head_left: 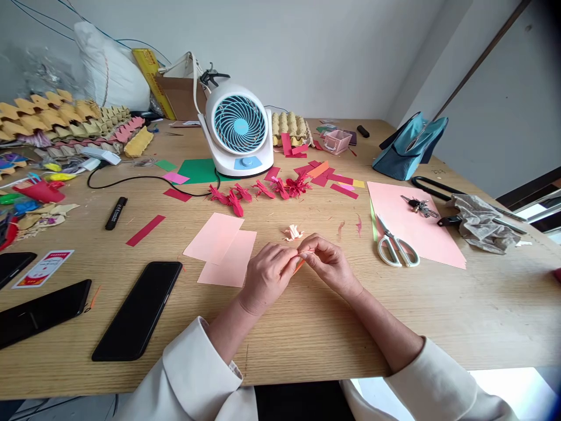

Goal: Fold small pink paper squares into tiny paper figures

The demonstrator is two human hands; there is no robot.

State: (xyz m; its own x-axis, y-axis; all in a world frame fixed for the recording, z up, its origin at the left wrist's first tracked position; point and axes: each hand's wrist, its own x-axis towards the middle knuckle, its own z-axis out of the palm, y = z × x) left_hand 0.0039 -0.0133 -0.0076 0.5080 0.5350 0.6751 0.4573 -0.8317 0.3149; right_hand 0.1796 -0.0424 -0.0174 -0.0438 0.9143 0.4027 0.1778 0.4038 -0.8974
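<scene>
My left hand (268,273) and my right hand (332,266) meet over the table, fingertips pinched together on a small orange paper strip (298,266). Most of the strip is hidden by the fingers. Just beyond them lies a crumpled pale-peach paper piece (293,233). Two pale pink paper sheets (228,257) overlap beside my left hand. To the right of my right hand, white-handled scissors (397,248) rest partly on a larger pink sheet (438,242). Farther back is a row of red cut-paper flowers (280,187).
A white fan (240,130) stands at the back, its black cable running left. Black phones (137,310) and a marker (116,213) lie on the left. Red paper strips (324,173) are scattered behind the flowers. Keys (421,206) and a blue bag (407,149) are on the right.
</scene>
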